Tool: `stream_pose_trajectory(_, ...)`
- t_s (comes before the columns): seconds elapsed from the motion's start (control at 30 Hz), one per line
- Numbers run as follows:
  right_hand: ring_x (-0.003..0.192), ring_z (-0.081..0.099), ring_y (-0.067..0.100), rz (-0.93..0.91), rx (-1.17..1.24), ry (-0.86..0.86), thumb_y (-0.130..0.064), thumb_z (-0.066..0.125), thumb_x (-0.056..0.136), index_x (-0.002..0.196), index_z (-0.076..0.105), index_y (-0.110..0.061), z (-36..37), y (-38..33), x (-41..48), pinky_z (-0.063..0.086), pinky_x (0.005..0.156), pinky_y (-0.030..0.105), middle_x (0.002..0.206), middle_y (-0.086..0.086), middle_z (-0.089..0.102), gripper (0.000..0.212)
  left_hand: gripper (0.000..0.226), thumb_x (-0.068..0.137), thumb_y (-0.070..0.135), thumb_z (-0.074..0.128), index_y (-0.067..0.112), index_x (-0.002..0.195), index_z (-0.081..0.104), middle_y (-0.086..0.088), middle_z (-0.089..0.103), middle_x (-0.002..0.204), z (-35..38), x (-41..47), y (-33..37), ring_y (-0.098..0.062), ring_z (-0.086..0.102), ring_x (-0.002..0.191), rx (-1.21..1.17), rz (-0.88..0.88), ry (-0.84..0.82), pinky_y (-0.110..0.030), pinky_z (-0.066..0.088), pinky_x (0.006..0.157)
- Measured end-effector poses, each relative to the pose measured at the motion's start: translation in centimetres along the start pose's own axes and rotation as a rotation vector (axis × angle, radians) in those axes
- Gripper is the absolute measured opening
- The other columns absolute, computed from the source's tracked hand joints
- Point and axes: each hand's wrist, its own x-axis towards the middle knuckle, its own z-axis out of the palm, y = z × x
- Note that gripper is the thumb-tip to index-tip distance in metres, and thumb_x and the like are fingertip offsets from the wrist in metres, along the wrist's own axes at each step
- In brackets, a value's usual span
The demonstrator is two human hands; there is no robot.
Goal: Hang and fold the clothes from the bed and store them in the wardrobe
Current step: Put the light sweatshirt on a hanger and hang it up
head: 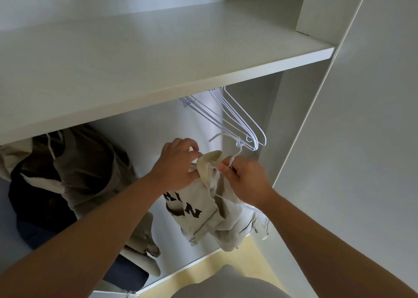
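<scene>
A cream hoodie (203,218) with dark brown letters hangs bunched from both my hands in front of the open wardrobe. My left hand (178,164) grips the hoodie's collar at the top. My right hand (244,180) pinches the neck of a white wire hanger (235,155) whose hook rises above the collar; the hanger's body is hidden inside the cloth. Both hands sit just below the row of bare hangers.
Several empty white hangers (237,121) hang under the wardrobe shelf (158,55). Beige and dark garments (74,168) hang at the left. An open wardrobe door (350,139) stands at the right. Light wooden floor (214,266) shows below.
</scene>
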Motion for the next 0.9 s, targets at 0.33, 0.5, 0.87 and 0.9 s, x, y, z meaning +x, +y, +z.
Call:
stream_pose_trajectory(0.33, 0.060, 0.051, 0.015, 0.050, -0.013, 0.012, -0.052, 0.047, 0.100, 0.081, 0.067, -0.011, -1.1, 0.6, 0.5, 0.049, 0.062, 0.037, 0.066, -0.001, 0.054, 0.050, 0.016, 0.093, 0.027, 0.057, 0.032, 0.078, 0.054, 0.006, 0.058, 0.073, -0.3, 1.0, 3.0, -0.015, 0.058, 0.070, -0.462, 0.025, -0.105, -0.046, 0.052, 0.070)
stream_pose_trajectory(0.5, 0.059, 0.050, 0.015, -0.002, -0.003, 0.018, -0.048, 0.050, 0.100, 0.078, 0.065, -0.012, -0.9, 0.5, -0.1, 0.049, 0.059, 0.038, 0.060, -0.007, 0.048, 0.045, 0.028, 0.095, 0.059, 0.054, 0.032, 0.092, 0.056, 0.009, 0.059, 0.070, 0.2, 0.6, 3.2, -0.009, 0.058, 0.066, -0.415, 0.053, -0.103, -0.024, 0.044, 0.058)
stream_pose_trajectory(0.87, 0.048, 0.041, 0.010, 0.013, 0.100, 0.028, -0.036, 0.060, 0.100, 0.059, 0.048, -0.027, 0.1, 0.9, -0.2, 0.037, 0.051, 0.029, 0.050, -0.008, 0.040, 0.044, 0.018, 0.099, 0.034, 0.056, 0.022, 0.087, 0.052, 0.011, 0.048, 0.071, 2.2, -0.3, 4.2, -0.009, 0.048, 0.064, -0.366, 0.005, 0.015, -0.028, 0.039, 0.059)
stream_pose_trajectory(0.9, 0.049, 0.043, 0.012, 0.017, 0.116, 0.040, -0.036, 0.060, 0.100, 0.061, 0.052, -0.025, 0.1, 0.9, -0.2, 0.038, 0.051, 0.029, 0.051, -0.008, 0.043, 0.042, 0.014, 0.100, 0.033, 0.053, 0.022, 0.091, 0.054, 0.012, 0.050, 0.073, 2.4, -0.5, 4.5, -0.009, 0.050, 0.066, -0.345, 0.015, 0.051, -0.030, 0.042, 0.061)
